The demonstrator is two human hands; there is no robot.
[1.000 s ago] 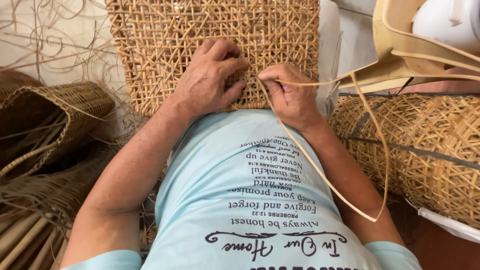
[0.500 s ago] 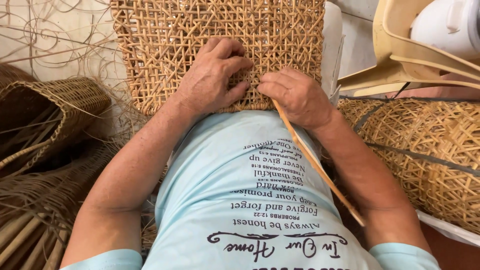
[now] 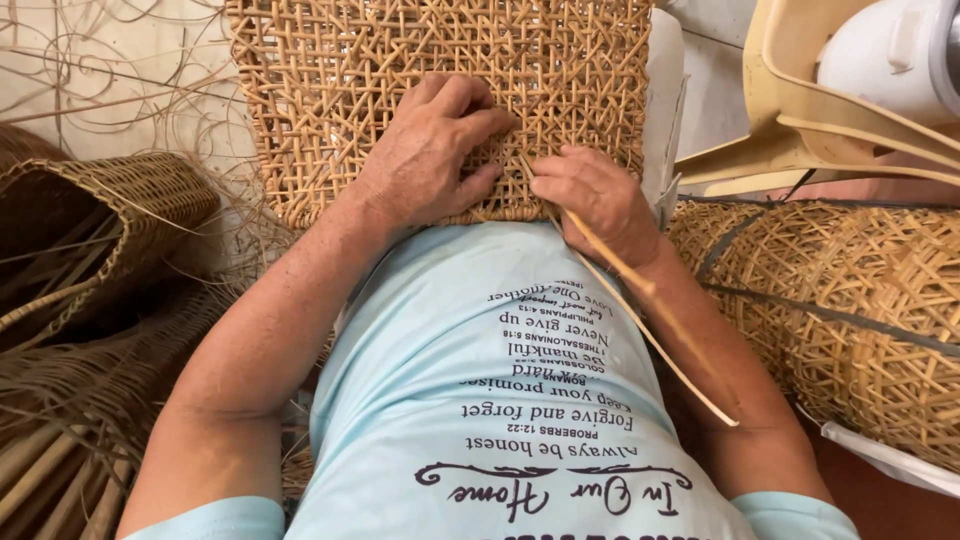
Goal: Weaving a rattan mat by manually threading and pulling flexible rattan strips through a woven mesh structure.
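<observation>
Woven cane panel [image 3: 400,60] propped against belly, lower edge under both hands. Left hand [image 3: 430,150] pressed flat on weave, fingers curled loosely, gripping nothing. Right hand [image 3: 600,195] fingers pinched shut on cane strip [image 3: 650,310] at panel edge. Strip runs diagonally from fingers down past right forearm, free end low. Basket [image 3: 90,215] to left, rolled cane mesh [image 3: 860,300] to right, loose strands [image 3: 100,70] on floor

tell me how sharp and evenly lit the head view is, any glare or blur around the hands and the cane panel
Head view: soft, even light and no hard shadows; the woven cane panel is crisp, as are the left hand and right hand. The white rounded object at top right is bright, nearly blown out; the baskets at left sit dimmer.
</observation>
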